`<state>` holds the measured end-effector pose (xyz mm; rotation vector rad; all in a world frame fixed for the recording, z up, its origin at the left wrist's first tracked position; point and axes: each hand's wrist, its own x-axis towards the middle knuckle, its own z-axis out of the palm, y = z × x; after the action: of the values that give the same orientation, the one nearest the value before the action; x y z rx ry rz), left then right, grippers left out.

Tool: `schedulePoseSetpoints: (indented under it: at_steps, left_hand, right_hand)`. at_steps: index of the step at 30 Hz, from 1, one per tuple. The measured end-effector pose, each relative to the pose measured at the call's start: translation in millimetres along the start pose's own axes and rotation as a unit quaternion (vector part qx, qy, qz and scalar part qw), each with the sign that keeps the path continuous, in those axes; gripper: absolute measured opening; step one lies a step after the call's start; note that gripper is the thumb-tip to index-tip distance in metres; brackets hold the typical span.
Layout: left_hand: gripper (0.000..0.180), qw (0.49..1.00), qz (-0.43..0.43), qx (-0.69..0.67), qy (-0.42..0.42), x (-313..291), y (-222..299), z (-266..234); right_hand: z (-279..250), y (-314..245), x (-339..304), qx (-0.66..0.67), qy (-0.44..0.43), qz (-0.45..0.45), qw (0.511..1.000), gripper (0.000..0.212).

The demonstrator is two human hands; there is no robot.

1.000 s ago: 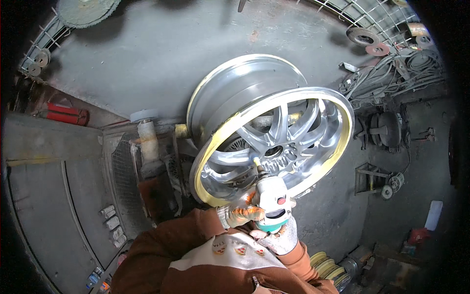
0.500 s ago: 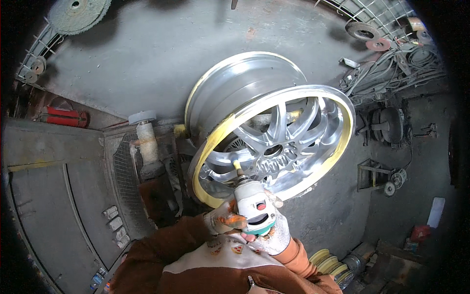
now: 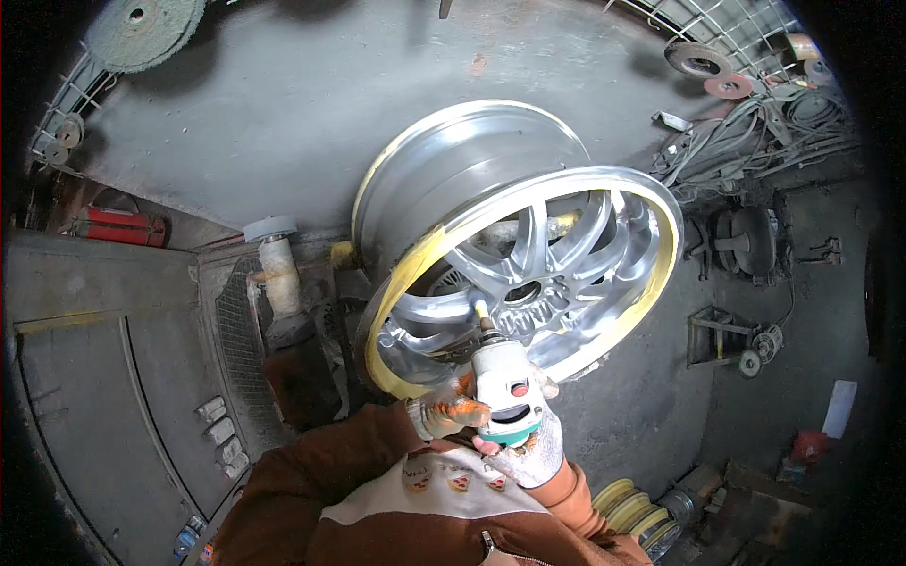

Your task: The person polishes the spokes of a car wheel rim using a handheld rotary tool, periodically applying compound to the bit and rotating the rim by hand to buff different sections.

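A silver alloy wheel rim (image 3: pixel 530 247) with yellow tape or coating along its lip hangs tilted before me. Both my hands, in dirty white work gloves, are wrapped round a white die grinder (image 3: pixel 500 368) with a red button and a green end. My left hand (image 3: pixel 445 413) grips its left side. From the right and below, my right hand (image 3: pixel 536 455) holds the body, some fingers hidden behind it. The grinder's small pale yellow tip (image 3: pixel 481 309) meets or nearly meets the inner end of a left spoke, beside the hub.
A white-wrapped post (image 3: pixel 278 274) stands left of the wheel, with a red cylinder (image 3: pixel 123 226) farther left. Cables (image 3: pixel 746 141) bunch at the upper right. A small motor on a frame (image 3: pixel 731 344) sits at right. More yellow-edged rims (image 3: pixel 623 505) lie lower right.
Both hands have shifted the grinder slightly to the right and up. Its tip has slid along the spoke toward the hub. The wheel stays practically where it was.
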<state>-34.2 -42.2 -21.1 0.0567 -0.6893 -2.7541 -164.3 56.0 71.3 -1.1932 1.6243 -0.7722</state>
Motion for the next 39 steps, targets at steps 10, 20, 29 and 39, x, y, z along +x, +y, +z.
schedulePoseSetpoints:
  at_steps: [10,20,29,39]
  left_hand:
    - [0.101,0.994,-0.002,-0.101,0.037,-6,-28,-29]
    - [0.083,0.994,-0.027,-0.102,0.004,-4,-10,-9]
    - [0.078,0.985,0.117,0.119,-0.048,3,7,7]
    - [0.087,0.993,0.103,-0.06,-0.023,11,-16,-20]
  right_hand:
    - [2,-3,15,0.008,0.008,-0.026,1.0,0.068]
    - [0,5,-1,0.134,-0.023,0.08,0.987,0.061]
    - [-1,0,1,-0.037,0.022,-0.035,0.998,0.066]
    - [-5,9,15,-0.057,0.014,-0.095,0.994,0.076]
